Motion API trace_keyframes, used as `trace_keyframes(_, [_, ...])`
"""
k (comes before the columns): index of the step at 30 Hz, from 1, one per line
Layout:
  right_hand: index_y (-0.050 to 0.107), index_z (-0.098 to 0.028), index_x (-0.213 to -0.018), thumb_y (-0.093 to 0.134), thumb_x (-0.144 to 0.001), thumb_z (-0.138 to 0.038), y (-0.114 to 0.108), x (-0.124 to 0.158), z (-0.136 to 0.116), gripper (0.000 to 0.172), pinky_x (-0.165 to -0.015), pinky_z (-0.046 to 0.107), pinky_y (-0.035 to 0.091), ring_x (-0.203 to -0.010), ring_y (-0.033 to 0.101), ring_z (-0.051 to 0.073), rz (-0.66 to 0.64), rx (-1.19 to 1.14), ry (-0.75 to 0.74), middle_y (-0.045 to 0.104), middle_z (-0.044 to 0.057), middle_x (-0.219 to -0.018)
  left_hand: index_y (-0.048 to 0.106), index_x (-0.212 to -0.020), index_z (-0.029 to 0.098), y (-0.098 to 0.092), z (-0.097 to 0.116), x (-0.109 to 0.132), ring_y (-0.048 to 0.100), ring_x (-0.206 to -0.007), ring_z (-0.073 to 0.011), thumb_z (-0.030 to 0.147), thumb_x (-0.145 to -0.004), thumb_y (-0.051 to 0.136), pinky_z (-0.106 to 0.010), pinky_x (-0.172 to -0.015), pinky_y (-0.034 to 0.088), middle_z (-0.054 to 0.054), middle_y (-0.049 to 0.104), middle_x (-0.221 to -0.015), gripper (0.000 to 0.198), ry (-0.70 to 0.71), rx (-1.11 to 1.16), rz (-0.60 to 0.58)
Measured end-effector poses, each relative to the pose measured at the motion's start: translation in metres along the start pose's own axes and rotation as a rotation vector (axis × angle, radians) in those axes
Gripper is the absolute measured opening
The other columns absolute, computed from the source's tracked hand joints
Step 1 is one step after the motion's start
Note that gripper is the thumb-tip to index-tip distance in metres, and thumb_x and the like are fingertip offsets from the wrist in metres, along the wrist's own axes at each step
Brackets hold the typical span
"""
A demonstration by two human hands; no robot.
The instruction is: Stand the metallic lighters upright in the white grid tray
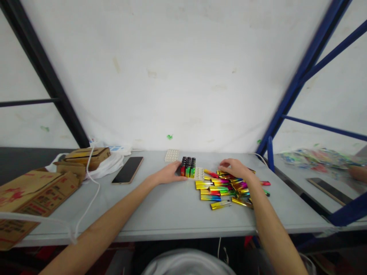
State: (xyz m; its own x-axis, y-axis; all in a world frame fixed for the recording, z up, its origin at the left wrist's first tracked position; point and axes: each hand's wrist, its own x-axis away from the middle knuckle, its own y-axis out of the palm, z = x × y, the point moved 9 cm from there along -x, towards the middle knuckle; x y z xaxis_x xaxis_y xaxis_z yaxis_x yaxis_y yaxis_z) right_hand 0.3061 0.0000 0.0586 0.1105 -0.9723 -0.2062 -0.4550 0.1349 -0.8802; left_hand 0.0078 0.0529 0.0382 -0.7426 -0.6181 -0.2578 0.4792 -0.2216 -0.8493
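On the grey table, a block of upright lighters point(188, 167) with black tops and shiny coloured bodies stands near the middle. My left hand point(169, 173) is at its left side, thumb in front and fingers behind, gripping it. A white holed tray point(199, 173) lies just right of the block. Many loose metallic lighters point(220, 188) in gold, red, green, blue and purple are piled to the right. My right hand point(234, 168) is over the back of this pile, fingers curled; whether it holds a lighter is hidden.
Another white holed tray point(172, 155) lies at the back. A black phone point(127, 170), cardboard boxes point(37, 194), a white bag and a cable are on the left. Blue shelf posts point(298, 82) rise at right; beyond are another phone point(329, 190), plastic packets and a person's hand point(358, 173).
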Motion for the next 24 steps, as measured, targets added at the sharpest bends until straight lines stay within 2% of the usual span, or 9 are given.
trace_keyframes(5, [0.082, -0.019, -0.092, 0.085, -0.081, -0.051, 0.019, -0.001, -0.029, 0.035, -0.077, 0.036, 0.057, -0.081, 0.073, 0.026, -0.088, -0.146, -0.088, 0.080, 0.009, -0.088, 0.066, -0.109, 0.017, -0.001, 0.002, 0.000, 0.067, -0.096, -0.0307, 0.071, -0.080, 0.074, -0.042, -0.090, 0.054, -0.012, 0.072, -0.109, 0.062, -0.002, 0.022, 0.007])
trace_keyframes(9, [0.082, -0.020, -0.087, 0.079, -0.086, -0.047, 0.033, -0.004, -0.047, 0.027, -0.076, 0.034, 0.055, -0.081, 0.071, 0.026, -0.114, -0.086, -0.190, 0.080, 0.009, -0.089, 0.066, -0.107, 0.017, -0.002, 0.002, 0.001, 0.066, -0.095, -0.0306, 0.072, -0.079, 0.075, -0.041, -0.088, 0.054, -0.012, 0.072, -0.108, 0.063, -0.010, 0.014, 0.010])
trace_keyframes(14, [0.080, -0.018, -0.102, 0.062, -0.098, -0.042, 0.021, -0.007, -0.046, 0.031, -0.080, 0.034, 0.051, -0.082, 0.070, 0.024, 0.025, -0.029, -0.196, 0.080, 0.010, -0.094, 0.066, -0.106, 0.016, 0.000, 0.001, 0.000, 0.066, -0.093, -0.0305, 0.074, -0.080, 0.073, -0.041, -0.086, 0.054, -0.012, 0.071, -0.105, 0.063, -0.008, -0.008, 0.003])
trace_keyframes(19, [0.078, -0.017, -0.110, 0.063, -0.096, -0.050, 0.005, -0.008, -0.044, 0.039, -0.070, 0.032, 0.047, -0.068, 0.061, 0.020, 0.175, -0.177, -0.144, 0.074, 0.005, -0.080, 0.067, -0.110, 0.016, 0.001, 0.000, 0.000, 0.066, -0.096, -0.0307, 0.073, -0.081, 0.074, -0.042, -0.090, 0.053, -0.013, 0.072, -0.109, 0.064, 0.012, 0.013, 0.005])
trace_keyframes(21, [0.077, -0.018, -0.105, 0.065, -0.093, -0.056, 0.005, -0.009, -0.045, 0.042, -0.069, 0.031, 0.047, -0.068, 0.059, 0.019, 0.214, -0.282, -0.135, 0.072, 0.004, -0.079, 0.067, -0.112, 0.016, 0.001, -0.001, 0.000, 0.066, -0.097, -0.0307, 0.072, -0.081, 0.074, -0.042, -0.090, 0.053, -0.013, 0.072, -0.111, 0.064, 0.008, 0.018, 0.001])
trace_keyframes(24, [0.071, -0.018, -0.086, 0.060, -0.095, -0.064, 0.010, -0.012, -0.046, 0.048, -0.068, 0.031, 0.047, -0.070, 0.058, 0.019, 0.230, -0.407, -0.120, 0.066, 0.002, -0.075, 0.066, -0.117, 0.016, 0.002, -0.001, 0.000, 0.066, -0.101, -0.0313, 0.070, -0.082, 0.075, -0.042, -0.093, 0.052, -0.013, 0.071, -0.115, 0.065, 0.007, 0.021, -0.009])
